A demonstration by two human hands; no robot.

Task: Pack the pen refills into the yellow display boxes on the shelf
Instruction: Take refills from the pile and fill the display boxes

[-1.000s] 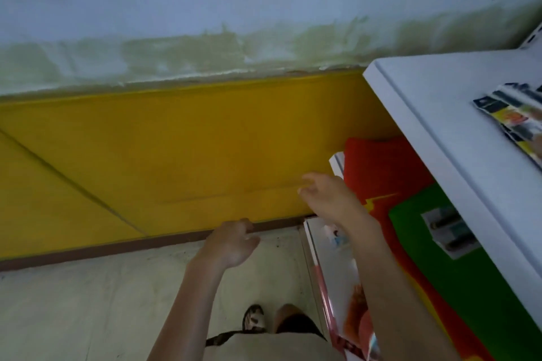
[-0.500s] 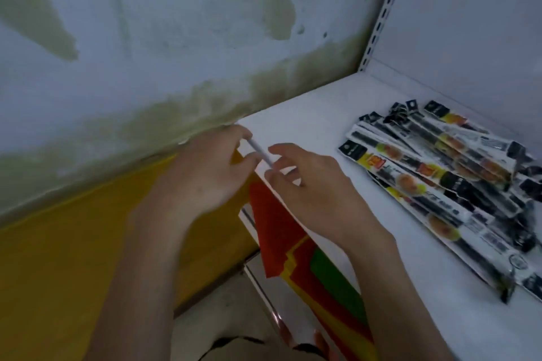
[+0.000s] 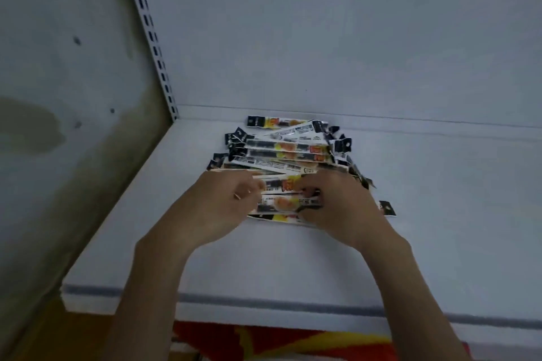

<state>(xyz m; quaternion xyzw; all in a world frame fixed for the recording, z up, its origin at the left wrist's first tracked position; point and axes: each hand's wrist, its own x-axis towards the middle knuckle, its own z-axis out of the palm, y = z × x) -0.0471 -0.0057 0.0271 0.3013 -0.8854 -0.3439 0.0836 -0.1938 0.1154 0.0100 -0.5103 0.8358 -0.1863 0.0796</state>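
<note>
Moved onto refill packets [image 3: 289,152], left hand [image 3: 223,204] and right hand [image 3: 340,205] gripping front packets (grip blurred, labels unreadable)

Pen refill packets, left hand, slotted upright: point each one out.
pen refill packets [image 3: 289,149], head view, printed face of a packet mid-pile
left hand [image 3: 220,205], head view, back of the hand
slotted upright [image 3: 152,38], head view, slotted front strip

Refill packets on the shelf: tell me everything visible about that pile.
The refill packets are long, narrow, glossy plastic-looking sleeves with black ends and white, yellow and orange print. They lie flat, mostly crosswise, in a loose overlapping heap on the white shelf, toward its back left corner. The left hand and right hand grip the nearest ones at opposite ends; print is too blurred to read.
</note>
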